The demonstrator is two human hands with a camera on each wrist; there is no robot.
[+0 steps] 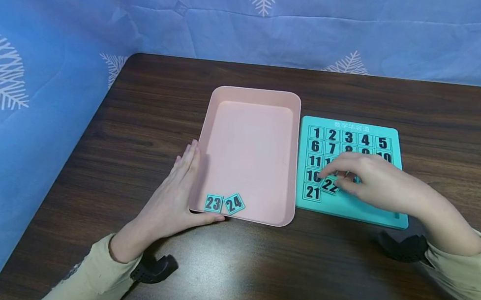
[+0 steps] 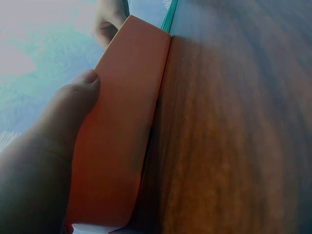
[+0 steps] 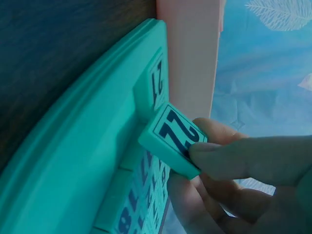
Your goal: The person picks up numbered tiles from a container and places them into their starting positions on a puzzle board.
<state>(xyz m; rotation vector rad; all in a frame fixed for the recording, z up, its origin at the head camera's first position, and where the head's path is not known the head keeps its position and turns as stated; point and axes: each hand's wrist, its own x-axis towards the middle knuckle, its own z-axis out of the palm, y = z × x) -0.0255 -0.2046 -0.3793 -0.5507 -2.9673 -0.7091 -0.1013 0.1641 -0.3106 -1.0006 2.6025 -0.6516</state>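
Note:
Between thumb and fingers my right hand (image 1: 370, 179) pinches a number tile marked 22 (image 3: 171, 139), held tilted over the bottom row of a teal number puzzle board (image 1: 344, 212). Beside it, the tile marked 21 (image 1: 313, 193) sits in the board's lower left corner. Tiles from 1 upward fill the rows above, several of them hidden under the hand. My left hand (image 1: 173, 194) rests with straight fingers along the left side and near corner of a pink tray (image 1: 250, 146). Inside that tray lie tile 23 (image 1: 213, 203) and tile 24 (image 1: 234, 203), close to the near edge.
Tray and board stand side by side on a dark wooden table (image 1: 253, 275). Behind and to the left hangs a blue cloth (image 1: 184, 20) with white leaf shapes. Dark straps are on both wrists.

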